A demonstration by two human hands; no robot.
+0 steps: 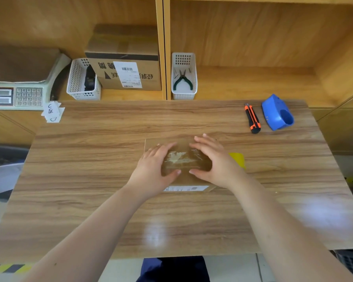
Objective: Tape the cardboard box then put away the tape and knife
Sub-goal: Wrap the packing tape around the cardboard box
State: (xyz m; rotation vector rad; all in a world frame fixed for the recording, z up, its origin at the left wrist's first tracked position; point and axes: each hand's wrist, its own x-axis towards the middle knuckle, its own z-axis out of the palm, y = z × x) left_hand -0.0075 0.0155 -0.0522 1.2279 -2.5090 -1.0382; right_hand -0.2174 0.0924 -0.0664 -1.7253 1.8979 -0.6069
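A small flat cardboard box (183, 159) lies in the middle of the wooden table (90, 159), with shiny clear tape across its top and a white label on its near side. My left hand (154, 167) rests flat on the box's left part, fingers spread. My right hand (214, 159) presses flat on its right part. Neither hand grips anything. The blue tape dispenser (277, 112) stands at the table's far right. The orange and black utility knife (252, 119) lies just left of the dispenser.
A yellow item (237, 159) peeks out right of the box. On the shelf behind stand a white basket with pliers (183, 78), a white basket holding a dark object (83, 80), a large labelled carton (124, 64) and a weighing scale (16, 94). Paper slips (52, 112) lie at the table's far left corner.
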